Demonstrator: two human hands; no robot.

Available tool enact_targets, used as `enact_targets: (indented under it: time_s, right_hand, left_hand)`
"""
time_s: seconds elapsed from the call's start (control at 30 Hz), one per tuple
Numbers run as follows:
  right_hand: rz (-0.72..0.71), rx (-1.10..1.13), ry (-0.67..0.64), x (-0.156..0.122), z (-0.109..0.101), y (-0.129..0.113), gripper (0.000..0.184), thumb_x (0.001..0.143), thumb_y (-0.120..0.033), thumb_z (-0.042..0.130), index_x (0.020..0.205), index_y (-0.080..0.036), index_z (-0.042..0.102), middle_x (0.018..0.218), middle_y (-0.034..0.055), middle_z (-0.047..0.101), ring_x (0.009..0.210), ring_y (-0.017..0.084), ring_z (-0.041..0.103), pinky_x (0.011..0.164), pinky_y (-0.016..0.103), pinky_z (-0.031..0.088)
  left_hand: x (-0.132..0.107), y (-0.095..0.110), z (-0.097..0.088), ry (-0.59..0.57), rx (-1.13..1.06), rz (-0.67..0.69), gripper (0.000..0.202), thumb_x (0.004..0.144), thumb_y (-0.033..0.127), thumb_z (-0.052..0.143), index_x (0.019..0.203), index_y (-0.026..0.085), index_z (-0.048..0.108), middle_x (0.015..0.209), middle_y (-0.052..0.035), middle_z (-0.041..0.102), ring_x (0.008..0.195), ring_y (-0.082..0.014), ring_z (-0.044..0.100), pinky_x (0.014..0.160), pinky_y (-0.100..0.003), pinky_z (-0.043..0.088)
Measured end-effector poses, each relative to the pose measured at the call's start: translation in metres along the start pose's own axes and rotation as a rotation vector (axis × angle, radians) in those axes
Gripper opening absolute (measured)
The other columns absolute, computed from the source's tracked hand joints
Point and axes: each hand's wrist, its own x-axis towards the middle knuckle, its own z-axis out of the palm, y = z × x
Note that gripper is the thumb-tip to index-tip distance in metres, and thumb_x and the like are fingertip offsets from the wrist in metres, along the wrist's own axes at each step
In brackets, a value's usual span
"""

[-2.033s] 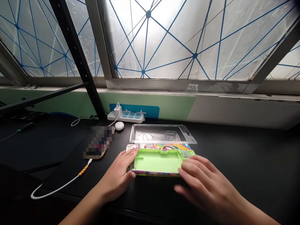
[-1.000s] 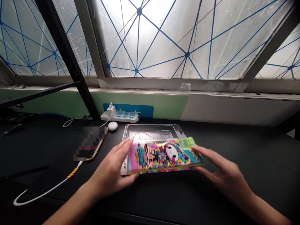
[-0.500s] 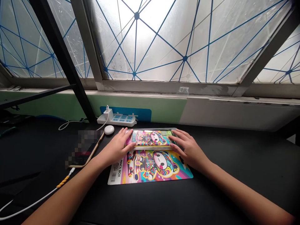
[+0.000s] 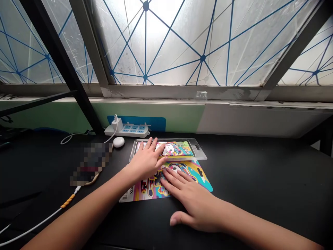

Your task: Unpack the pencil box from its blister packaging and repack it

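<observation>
A pencil box [image 4: 187, 148] with a colourful cartoon print lies in a clear plastic blister tray [image 4: 200, 152]. Fingers spread, my left hand [image 4: 148, 159] rests over the left part of the box and tray. In front, partly beneath the tray, is a printed backing card [image 4: 204, 178] marked as a pencil box, with a cartoon character and a barcode corner. My right hand [image 4: 192, 199] lies flat over the card's middle and front edge, fingers stretched out and thumb apart. My hands hide much of the card and the box's left end.
A white power strip [image 4: 134, 130] with a plugged-in charger stands against the wall. Near it is a small round white case [image 4: 119, 142]. A blurred-out flat device [image 4: 96, 159] lies left, joined to a white cable [image 4: 39, 222]. A black slanted post [image 4: 62, 66] rises at the left.
My right hand has left the box's right end and come down onto the card. My left hand has moved right over the box. The tray's right end now shows, and the view shifted slightly.
</observation>
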Motion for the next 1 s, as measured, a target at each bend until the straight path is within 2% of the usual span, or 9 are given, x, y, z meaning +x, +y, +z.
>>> enact_targets:
  time_s: [0.1, 0.17, 0.23, 0.37, 0.47, 0.6, 0.77, 0.87, 1.0]
  right_hand:
    - [0.029, 0.039, 0.054, -0.014, 0.001, -0.003, 0.083, 0.089, -0.078, 0.047, 0.148, -0.02, 0.05, 0.157, 0.0171, 0.044, 0.143, 0.04, 0.038, 0.116, 0.061, 0.029]
    - [0.062, 0.038, 0.169, -0.023, 0.005, -0.002, 0.062, 0.093, -0.071, 0.048, 0.123, -0.02, 0.066, 0.13, 0.0149, 0.064, 0.118, 0.035, 0.057, 0.103, 0.055, 0.043]
    - [0.109, 0.024, 0.303, -0.026, 0.008, 0.002, 0.048, 0.098, -0.061, 0.047, 0.107, -0.018, 0.067, 0.11, 0.0127, 0.067, 0.099, 0.029, 0.059, 0.091, 0.049, 0.048]
    - [0.25, -0.067, 0.471, -0.018, 0.008, 0.014, 0.035, 0.1, -0.047, 0.051, 0.115, -0.017, 0.06, 0.114, 0.0138, 0.063, 0.102, 0.029, 0.055, 0.089, 0.047, 0.047]
    - [0.355, -0.152, 0.457, -0.012, 0.009, 0.018, 0.028, 0.097, -0.045, 0.057, 0.105, -0.018, 0.06, 0.106, 0.0123, 0.062, 0.096, 0.029, 0.055, 0.083, 0.046, 0.047]
    - [0.371, -0.177, 0.45, -0.014, 0.012, 0.015, 0.026, 0.096, -0.047, 0.056, 0.091, -0.021, 0.055, 0.097, 0.0093, 0.061, 0.087, 0.026, 0.055, 0.078, 0.042, 0.047]
    - [0.459, -0.05, 0.463, -0.023, -0.007, 0.019, 0.033, 0.095, -0.056, 0.053, 0.094, -0.023, 0.049, 0.077, 0.0023, 0.063, 0.067, 0.021, 0.058, 0.062, 0.032, 0.042]
    - [0.561, 0.015, 0.441, -0.035, -0.034, 0.047, 0.039, 0.093, -0.064, 0.05, 0.093, -0.025, 0.051, 0.069, -0.0003, 0.062, 0.06, 0.02, 0.056, 0.057, 0.031, 0.037]
    - [0.626, 0.239, 0.161, -0.063, -0.064, 0.115, 0.051, 0.087, -0.073, 0.052, 0.078, -0.024, 0.06, 0.073, 0.0006, 0.066, 0.065, 0.018, 0.057, 0.056, 0.028, 0.039]
  left_hand:
    - [0.0, -0.015, -0.003, -0.039, -0.039, -0.049, 0.061, 0.105, 0.059, 0.025, 0.155, 0.029, 0.04, 0.166, -0.0132, 0.028, 0.154, -0.0371, 0.018, 0.118, -0.064, 0.022]
    - [-0.002, -0.027, -0.005, -0.05, -0.081, -0.089, 0.06, 0.104, 0.061, 0.023, 0.152, 0.031, 0.043, 0.166, -0.0108, 0.028, 0.154, -0.0376, 0.018, 0.117, -0.065, 0.022]
    - [-0.004, -0.034, -0.006, -0.041, -0.107, -0.108, 0.061, 0.103, 0.064, 0.023, 0.148, 0.031, 0.048, 0.166, -0.0104, 0.028, 0.154, -0.0393, 0.02, 0.116, -0.067, 0.022]
    - [-0.004, -0.035, -0.004, 0.015, -0.122, -0.097, 0.06, 0.102, 0.065, 0.027, 0.14, 0.027, 0.054, 0.164, -0.0132, 0.032, 0.152, -0.0401, 0.025, 0.115, -0.069, 0.021]
    - [-0.004, -0.033, -0.001, 0.03, -0.128, -0.092, 0.058, 0.102, 0.063, 0.031, 0.14, 0.026, 0.054, 0.164, -0.0139, 0.033, 0.152, -0.0395, 0.025, 0.115, -0.07, 0.019]
    - [-0.003, -0.034, 0.001, 0.015, -0.126, -0.094, 0.056, 0.102, 0.062, 0.031, 0.14, 0.026, 0.053, 0.164, -0.0126, 0.032, 0.153, -0.0393, 0.023, 0.116, -0.07, 0.018]
    - [-0.006, -0.036, -0.006, -0.047, -0.147, -0.069, 0.055, 0.102, 0.063, 0.032, 0.14, 0.029, 0.053, 0.166, -0.0119, 0.029, 0.154, -0.038, 0.019, 0.115, -0.071, 0.018]
    - [-0.01, -0.034, -0.012, -0.102, -0.204, -0.038, 0.053, 0.101, 0.063, 0.035, 0.137, 0.029, 0.055, 0.166, -0.0126, 0.028, 0.155, -0.0365, 0.017, 0.116, -0.071, 0.016]
    - [-0.014, -0.033, -0.018, -0.123, -0.275, 0.006, 0.053, 0.099, 0.066, 0.039, 0.133, 0.03, 0.059, 0.166, -0.0117, 0.029, 0.155, -0.036, 0.016, 0.117, -0.071, 0.012]
